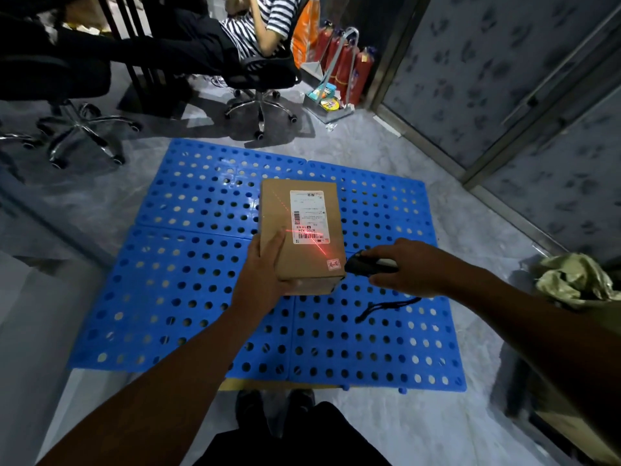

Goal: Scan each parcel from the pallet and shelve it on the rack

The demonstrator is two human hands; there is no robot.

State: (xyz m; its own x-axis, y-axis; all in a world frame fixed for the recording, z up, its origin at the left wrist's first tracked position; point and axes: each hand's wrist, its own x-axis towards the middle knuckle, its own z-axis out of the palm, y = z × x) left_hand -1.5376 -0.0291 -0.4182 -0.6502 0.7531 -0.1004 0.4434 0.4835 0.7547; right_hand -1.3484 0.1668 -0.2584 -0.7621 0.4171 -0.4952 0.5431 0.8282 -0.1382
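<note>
A brown cardboard parcel [302, 230] with a white shipping label [306, 216] rests on the blue perforated pallet [174, 290]. My left hand [260, 274] grips the parcel's near left corner, thumb on top. My right hand [410, 267] holds a black handheld scanner [364, 265] just right of the parcel, its strap [383, 307] hanging down. Red laser lines from the scanner cross the label and the box top.
A person in a striped shirt sits on an office chair [262, 79] beyond the pallet; another chair [77, 122] stands at left. Fire extinguishers [349, 65] and a dustpan [324, 102] are by the patterned glass wall at right. A crumpled green bag [571, 280] lies at right.
</note>
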